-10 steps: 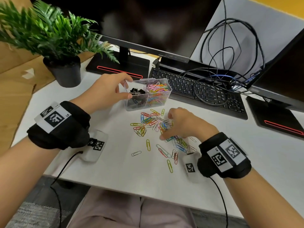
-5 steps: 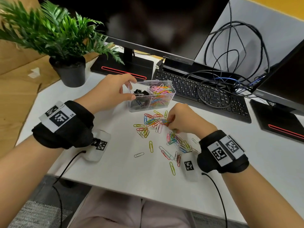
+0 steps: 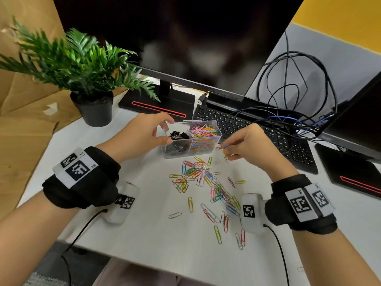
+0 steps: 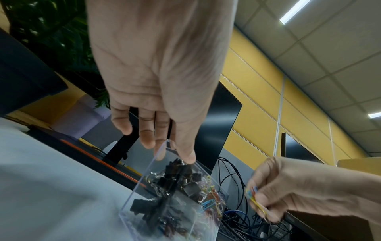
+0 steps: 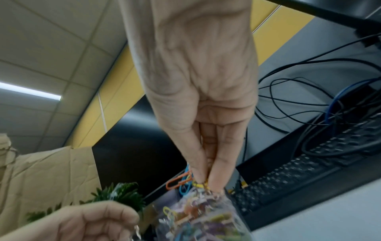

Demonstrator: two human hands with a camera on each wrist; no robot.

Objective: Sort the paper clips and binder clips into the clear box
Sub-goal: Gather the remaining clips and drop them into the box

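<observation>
A clear box (image 3: 206,150) stands on the white desk (image 3: 144,234), with black binder clips (image 3: 178,134) in its left compartment and coloured paper clips (image 3: 203,131) in its right one. My left hand (image 3: 142,135) grips the box's left end between thumb and fingers (image 4: 185,151). My right hand (image 3: 247,143) hovers just right of the box and pinches a small bunch of coloured paper clips (image 3: 221,147), also seen in the right wrist view as clips (image 5: 181,179). Several loose paper clips (image 3: 206,186) lie scattered on the desk in front of the box.
A potted plant (image 3: 90,79) stands at the back left. A black keyboard (image 3: 257,131) with tangled cables (image 3: 288,100) lies behind the box, under a monitor (image 3: 175,38). A second monitor's base (image 3: 354,174) sits at the right.
My right hand rose from the pile on the desk with a bunch of paper clips and moved up to the box's right side. The left hand stayed on the box.
</observation>
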